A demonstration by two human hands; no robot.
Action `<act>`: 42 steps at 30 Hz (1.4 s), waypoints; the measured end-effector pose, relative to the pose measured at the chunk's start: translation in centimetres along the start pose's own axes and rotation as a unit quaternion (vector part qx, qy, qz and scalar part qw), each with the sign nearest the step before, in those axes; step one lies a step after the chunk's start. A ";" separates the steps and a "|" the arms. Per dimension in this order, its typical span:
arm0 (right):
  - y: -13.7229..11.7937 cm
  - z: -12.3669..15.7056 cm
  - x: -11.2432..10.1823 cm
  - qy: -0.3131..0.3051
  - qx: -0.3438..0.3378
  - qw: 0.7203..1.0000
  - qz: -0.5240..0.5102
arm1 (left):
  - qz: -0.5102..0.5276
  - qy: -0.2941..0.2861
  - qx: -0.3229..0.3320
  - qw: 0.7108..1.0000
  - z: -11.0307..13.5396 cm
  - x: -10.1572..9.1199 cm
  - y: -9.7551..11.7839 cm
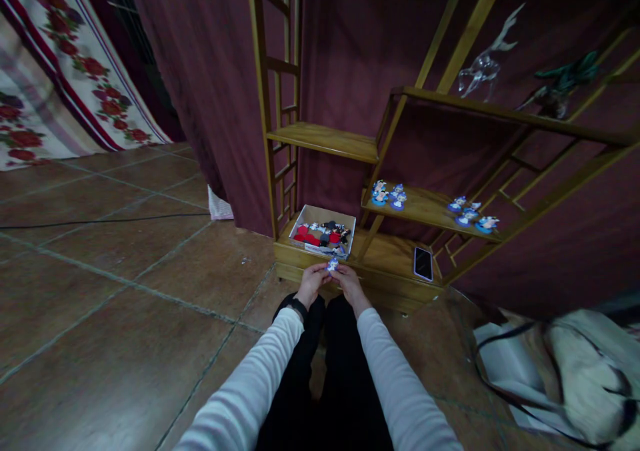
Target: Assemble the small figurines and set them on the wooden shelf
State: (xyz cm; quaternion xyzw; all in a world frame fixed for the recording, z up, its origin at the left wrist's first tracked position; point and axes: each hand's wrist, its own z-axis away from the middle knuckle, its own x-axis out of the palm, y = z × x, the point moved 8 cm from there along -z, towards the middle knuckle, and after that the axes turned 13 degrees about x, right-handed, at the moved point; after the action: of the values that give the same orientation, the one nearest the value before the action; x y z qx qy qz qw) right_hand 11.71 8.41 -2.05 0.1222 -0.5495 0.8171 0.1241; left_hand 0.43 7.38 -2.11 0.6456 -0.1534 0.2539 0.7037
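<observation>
A small purple and white figurine (333, 265) is held between my two hands, just in front of the cabinet's low board. My left hand (313, 283), with a black band at the wrist, pinches it from the left. From the other side my right hand (349, 282) grips it too. Right behind them sits an open cardboard box (326, 215) with several red, black and white small figures (325, 236) in it. On the shelf up to the right stand several similar figurines (397, 197) in blue and purple, with another group (470, 215) farther right.
The wooden display shelf (325, 139) rises ahead, and a phone (423, 264) lies on its low board. Higher up are a clear deer ornament (480, 72) and a green ornament (565, 81). A pale bag (583, 371) rests on the floor at right; a black cable (115, 221) crosses the left floor.
</observation>
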 end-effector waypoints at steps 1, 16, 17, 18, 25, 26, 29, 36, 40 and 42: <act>0.0 -0.1 -0.1 0.002 0.003 1.000 0.005 | -0.003 0.001 0.001 1.000 0.0 0.0 -0.1; -0.1 0.4 -0.5 -0.023 0.009 1.000 0.018 | -0.037 0.010 -0.023 0.999 -0.2 -0.5 -0.2; -0.2 0.5 -0.5 -0.018 0.000 1.000 0.019 | -0.033 0.010 -0.026 0.999 -0.1 -0.5 -0.2; -0.4 0.6 -0.5 -0.014 -0.008 1.000 0.018 | -0.029 0.012 -0.030 0.999 -0.1 -0.5 -0.1; -0.9 1.6 -0.1 -0.001 -0.008 0.998 -0.062 | 0.007 0.002 -0.058 0.998 -0.2 -0.4 -0.1; -0.9 1.7 -0.1 0.002 -0.007 0.998 -0.070 | 0.010 0.002 -0.057 0.998 -0.3 -0.4 0.0; -0.9 1.7 -0.1 0.006 -0.006 0.997 -0.078 | 0.010 0.007 -0.058 0.998 -0.5 -0.6 -0.1; -0.8 1.3 -0.3 0.022 -0.010 0.997 -0.072 | 0.006 0.007 -0.076 0.997 -0.5 -0.4 -0.3; -0.8 1.2 -0.4 0.033 -0.005 0.997 -0.073 | 0.002 0.007 -0.075 0.997 -0.5 -0.4 -0.3; -0.7 1.0 -0.5 0.034 -0.002 0.996 -0.077 | 0.003 0.005 -0.074 0.997 -0.6 -0.4 -0.3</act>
State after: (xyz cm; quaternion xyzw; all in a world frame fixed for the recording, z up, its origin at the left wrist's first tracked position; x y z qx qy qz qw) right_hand 12.47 7.68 -1.20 0.1355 -0.5359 0.8077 0.2054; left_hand 0.25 7.86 -2.65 0.5897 -0.1697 0.2471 0.7499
